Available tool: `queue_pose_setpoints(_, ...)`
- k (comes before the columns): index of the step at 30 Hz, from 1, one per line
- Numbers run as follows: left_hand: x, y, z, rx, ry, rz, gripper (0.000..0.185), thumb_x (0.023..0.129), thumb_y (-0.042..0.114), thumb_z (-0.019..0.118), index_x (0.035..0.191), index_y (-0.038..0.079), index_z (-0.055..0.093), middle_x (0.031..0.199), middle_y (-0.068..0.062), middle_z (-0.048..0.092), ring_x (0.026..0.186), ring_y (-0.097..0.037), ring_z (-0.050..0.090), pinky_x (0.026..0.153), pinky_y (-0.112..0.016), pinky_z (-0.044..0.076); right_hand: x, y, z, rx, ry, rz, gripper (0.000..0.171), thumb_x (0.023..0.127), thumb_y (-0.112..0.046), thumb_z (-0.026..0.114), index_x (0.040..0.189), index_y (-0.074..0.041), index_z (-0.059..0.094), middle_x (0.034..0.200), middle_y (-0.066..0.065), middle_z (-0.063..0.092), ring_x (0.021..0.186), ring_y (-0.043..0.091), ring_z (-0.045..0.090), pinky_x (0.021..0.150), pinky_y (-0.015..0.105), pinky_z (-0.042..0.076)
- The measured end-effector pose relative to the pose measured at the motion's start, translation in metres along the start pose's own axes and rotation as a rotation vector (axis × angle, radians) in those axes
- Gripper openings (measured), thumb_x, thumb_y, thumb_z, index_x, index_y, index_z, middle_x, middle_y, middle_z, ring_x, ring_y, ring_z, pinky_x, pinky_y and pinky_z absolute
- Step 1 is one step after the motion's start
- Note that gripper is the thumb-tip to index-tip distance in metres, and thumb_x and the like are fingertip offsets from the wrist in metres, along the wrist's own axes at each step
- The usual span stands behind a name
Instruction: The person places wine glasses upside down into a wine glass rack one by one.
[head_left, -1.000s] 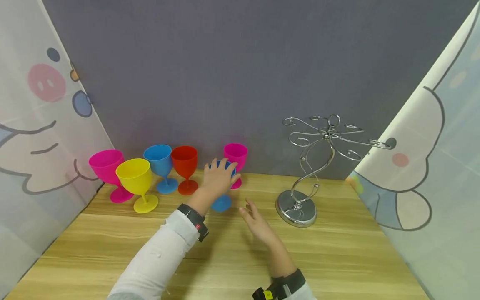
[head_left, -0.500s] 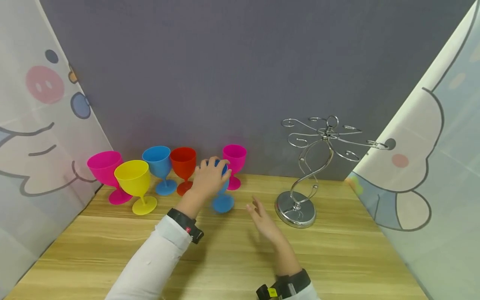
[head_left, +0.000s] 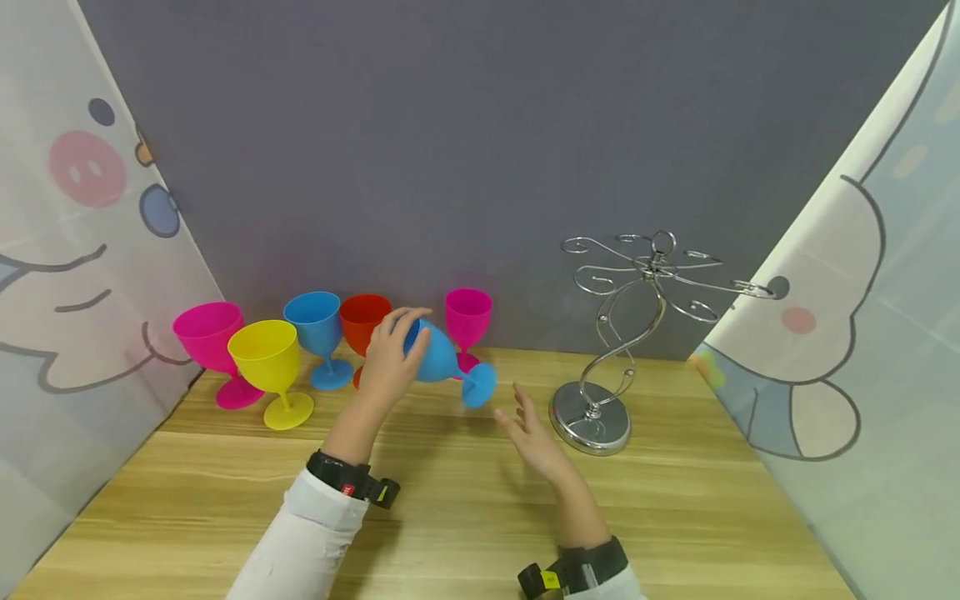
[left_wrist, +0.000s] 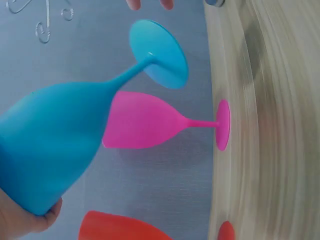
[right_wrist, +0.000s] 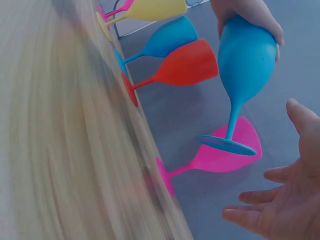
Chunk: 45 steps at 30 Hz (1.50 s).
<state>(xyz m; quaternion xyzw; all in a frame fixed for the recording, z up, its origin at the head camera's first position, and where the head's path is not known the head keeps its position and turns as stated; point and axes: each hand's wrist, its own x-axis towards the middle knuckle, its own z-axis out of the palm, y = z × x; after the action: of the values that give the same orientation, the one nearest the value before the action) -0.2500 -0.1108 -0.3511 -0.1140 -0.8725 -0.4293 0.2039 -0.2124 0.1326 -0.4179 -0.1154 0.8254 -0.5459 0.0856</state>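
Note:
My left hand (head_left: pixel 392 357) grips a blue plastic goblet (head_left: pixel 438 357) round its rim end. The goblet is tilted off the table, its round foot (left_wrist: pixel 159 54) pointing right towards my other hand. My right hand (head_left: pixel 534 433) is empty, fingers spread and relaxed, just right of that foot. Behind the held goblet a pink goblet (head_left: pixel 468 313) stands upright near the back wall. A red goblet (head_left: pixel 363 317) stands partly hidden behind my left hand. Further left are another blue goblet (head_left: pixel 315 323), a yellow goblet (head_left: pixel 267 353) and a second pink goblet (head_left: pixel 210 335), all upright.
To the right stands a chrome rack (head_left: pixel 637 333) with curled wire arms spreading from its top and a heavy round base (head_left: pixel 591 419). A grey panel (head_left: pixel 480 150) closes off the back of the wooden table (head_left: pixel 435 517). Patterned cloth panels flank both sides.
The left hand has moved left and tipped the blue goblet from upright, lifting it so its foot swings up to the right. The right hand has shifted slightly to the right.

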Motion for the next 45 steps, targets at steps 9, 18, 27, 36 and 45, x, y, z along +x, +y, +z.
queue_pose_setpoints(9,-0.022,-0.017,0.005,-0.373,0.244,0.017,0.038,0.100,0.021,0.044,0.135,0.008,0.051,0.145,-0.016,0.040,0.134,-0.032,0.035,0.104,-0.066,0.033,-0.005,-0.004,-0.008,0.002,-0.052,-0.059,0.084,0.097,-0.037,0.055,0.156,-0.016,-0.002,0.162,0.019,-0.002,0.145,0.050,0.008,0.111,0.067,0.019)
queue_pose_setpoints(18,-0.040,-0.016,0.014,-0.714,0.340,-0.255,0.042,0.104,0.032,0.032,0.141,0.015,0.043,0.143,-0.004,0.044,0.127,-0.021,0.035,0.100,-0.055,0.036,-0.007,-0.007,-0.011,-0.065,-0.029,-0.087,0.088,0.094,-0.034,0.061,0.156,-0.015,0.003,0.162,0.019,0.002,0.141,0.055,0.014,0.111,0.067,0.021)
queue_pose_setpoints(27,-0.044,-0.003,0.037,-1.085,0.240,-0.499,0.041,0.103,0.037,0.032,0.140,0.026,0.043,0.143,-0.002,0.035,0.127,-0.024,0.033,0.094,-0.039,0.043,-0.007,-0.007,-0.008,-0.004,0.027,-0.147,0.093,0.092,-0.029,0.065,0.153,0.003,0.002,0.158,0.030,0.005,0.144,0.051,0.009,0.115,0.062,0.016)
queue_pose_setpoints(36,-0.044,0.015,0.057,-1.376,0.146,-0.678,0.037,0.100,0.045,0.037,0.131,0.032,0.052,0.145,-0.004,0.027,0.129,-0.030,0.030,0.099,-0.043,0.039,-0.007,-0.020,-0.011,0.058,0.044,-0.322,0.087,0.092,-0.016,0.065,0.152,0.006,0.005,0.159,0.026,0.005,0.147,0.044,0.007,0.117,0.054,0.016)
queue_pose_setpoints(45,-0.054,0.026,0.069,-1.544,0.027,-0.788,0.048,0.101,0.047,0.032,0.144,0.024,0.031,0.146,-0.010,0.024,0.128,-0.031,0.029,0.098,-0.040,0.043,-0.017,-0.033,-0.011,0.070,0.075,-0.384,0.092,0.086,-0.014,0.072,0.153,0.003,0.010,0.160,0.023,0.011,0.148,0.041,0.010,0.117,0.056,0.017)
